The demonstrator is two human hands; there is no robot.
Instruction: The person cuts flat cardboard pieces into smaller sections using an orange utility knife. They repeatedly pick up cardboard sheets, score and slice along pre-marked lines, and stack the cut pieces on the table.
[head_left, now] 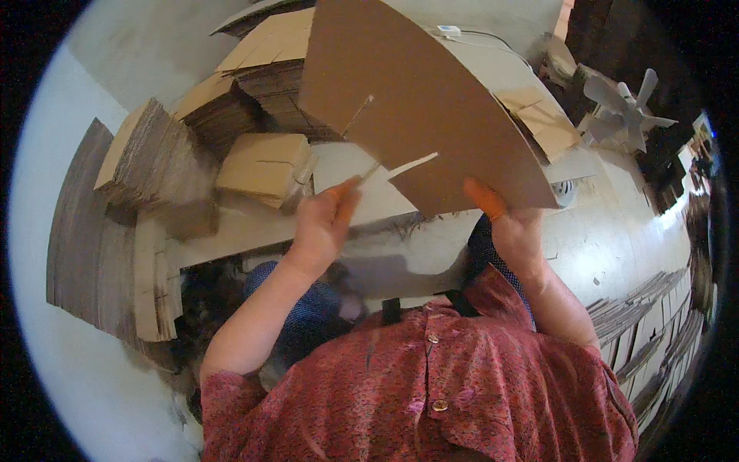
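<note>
A large brown cardboard sheet (416,85) is raised in front of me, tilted, with narrow slots cut into it. My right hand (517,227) is closed on its lower right corner, the thumb lying on the near face. My left hand (327,223) is closed in a pinch left of the sheet's lower edge and apart from it. A thin pale strip (369,173) sticks out from its fingertips; its exact kind is unclear. Orange coverings show on the fingers of both hands. The sheet hides part of the white table (342,165) behind it.
Stacks of cut cardboard (154,158) stand at the left, with a smaller stack (262,165) on the table. More cardboard pieces (539,123) lie at the far right, near a grey fan (630,108). Flat cardboard bundles (647,316) line the right side.
</note>
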